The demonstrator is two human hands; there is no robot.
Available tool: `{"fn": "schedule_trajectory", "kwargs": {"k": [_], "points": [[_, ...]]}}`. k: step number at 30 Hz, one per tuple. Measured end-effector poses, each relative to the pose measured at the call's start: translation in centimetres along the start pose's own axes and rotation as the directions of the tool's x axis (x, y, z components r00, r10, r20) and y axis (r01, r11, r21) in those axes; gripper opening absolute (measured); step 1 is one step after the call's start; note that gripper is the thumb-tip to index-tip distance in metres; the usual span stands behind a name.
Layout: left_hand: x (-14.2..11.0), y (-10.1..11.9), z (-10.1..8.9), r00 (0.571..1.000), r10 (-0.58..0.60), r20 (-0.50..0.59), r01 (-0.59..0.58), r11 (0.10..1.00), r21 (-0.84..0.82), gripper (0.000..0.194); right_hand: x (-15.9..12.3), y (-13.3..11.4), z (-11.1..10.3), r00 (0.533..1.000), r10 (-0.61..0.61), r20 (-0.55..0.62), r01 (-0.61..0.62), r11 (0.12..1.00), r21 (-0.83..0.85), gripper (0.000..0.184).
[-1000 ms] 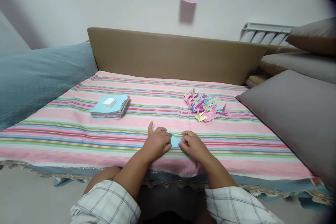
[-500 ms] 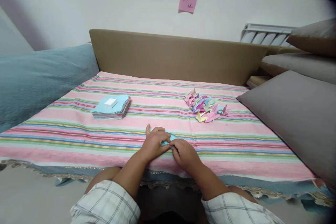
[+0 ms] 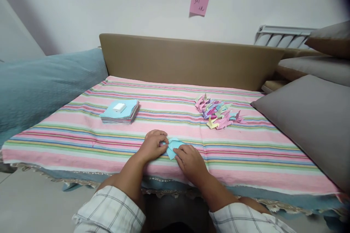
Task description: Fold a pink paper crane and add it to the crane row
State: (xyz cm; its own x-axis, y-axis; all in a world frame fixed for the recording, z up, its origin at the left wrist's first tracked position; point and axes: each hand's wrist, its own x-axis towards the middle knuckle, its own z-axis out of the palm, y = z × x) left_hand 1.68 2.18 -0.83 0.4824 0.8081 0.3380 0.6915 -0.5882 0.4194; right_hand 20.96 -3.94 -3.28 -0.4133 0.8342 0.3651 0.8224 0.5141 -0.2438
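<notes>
A folded piece of light blue paper (image 3: 173, 147) lies between my hands on the striped cloth, and its lower tip points toward me. My left hand (image 3: 153, 146) is closed on the paper's left edge, thumb and fingers pinching it. On the right side, my right hand (image 3: 190, 160) grips the paper with thumb and curled fingers. My fingers cover both side edges of the sheet. Beyond my right hand rests a heap of folded paper cranes (image 3: 216, 112) in pink, purple, yellow and blue.
A stack of square coloured paper (image 3: 120, 113) stands at the left, a small white block (image 3: 119, 107) on top. Grey cushions (image 3: 308, 116) border the right, a blue bolster (image 3: 54, 83) the left. The brown backrest (image 3: 186, 62) closes the far side of the striped cloth (image 3: 82, 127).
My hands have moved slightly apart, and more of the blue paper now shows, spread flatter between them. The view has shifted a little to the left.
</notes>
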Motion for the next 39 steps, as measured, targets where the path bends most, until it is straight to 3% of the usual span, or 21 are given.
{"fn": "schedule_trajectory", "kwargs": {"k": [4, 13, 30, 39], "points": [[0.0, -0.3, -0.2, 0.998, -0.017, 0.052, 0.017, 1.000, 0.007, 0.009, 0.1, -0.3, 0.1, 1.000, 0.007, -0.013, -0.008, 0.996, -0.084, 0.022], [0.4, 0.0, 0.1, 0.992, -0.084, 0.094, 0.076, 0.993, 0.091, 0.013, 0.0, -0.6, 1.3, 0.985, -0.010, -0.172, -0.022, 0.983, -0.181, 0.015], [0.6, 0.2, 0.4, 0.991, -0.034, 0.127, 0.005, 0.975, 0.222, 0.014, 0.0, -0.9, 1.1, 0.989, 0.014, -0.148, -0.050, 0.969, -0.241, 0.014], [0.6, -0.3, 0.0, 0.991, -0.106, 0.080, 0.094, 0.985, 0.142, 0.016, -0.1, -0.9, 1.0, 0.991, 0.013, -0.131, -0.045, 0.968, -0.248, 0.016]]}}
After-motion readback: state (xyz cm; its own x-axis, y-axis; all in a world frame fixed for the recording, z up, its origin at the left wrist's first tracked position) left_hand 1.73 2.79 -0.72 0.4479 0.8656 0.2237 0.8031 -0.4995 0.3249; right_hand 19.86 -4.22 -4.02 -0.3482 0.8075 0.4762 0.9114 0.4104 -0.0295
